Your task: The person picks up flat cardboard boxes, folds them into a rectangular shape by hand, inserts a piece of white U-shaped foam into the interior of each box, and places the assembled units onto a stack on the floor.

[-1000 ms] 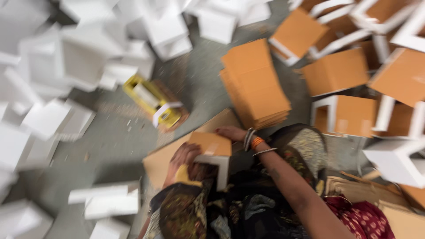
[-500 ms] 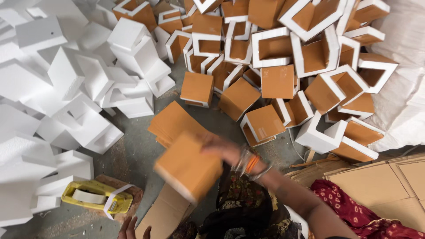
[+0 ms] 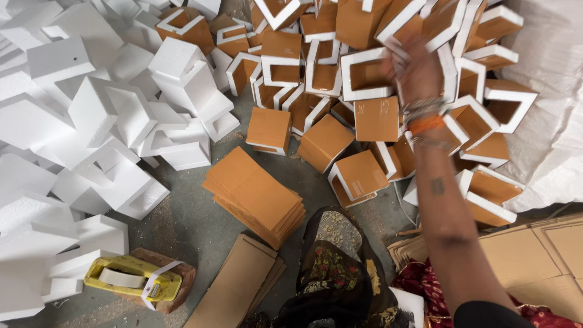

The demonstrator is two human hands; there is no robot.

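1 tape dispenser [image 3: 132, 280], 1 stack of orange sheets [image 3: 255, 195], 1 hand [image 3: 418, 71]

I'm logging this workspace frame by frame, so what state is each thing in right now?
right hand: stretched out over the piled boxes, grip blurred
foam-and-card boxes: assembled, heaped
flat orange cards: stacked on the floor
white foam pieces: loose pile
yellow tape dispenser: lying unused, tape end hanging
left hand: out of view

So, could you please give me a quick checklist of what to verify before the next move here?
1. Right hand over the pile of covered foam pieces: ok.
2. Its grip on a piece: cannot tell, blurred.
3. Left hand in view: not ok.
4. Stack of cardboard sheets neat on the floor: ok.
5. Yellow tape dispenser on the floor at the left: ok.
6. Bare white foam kept apart at the left: ok.
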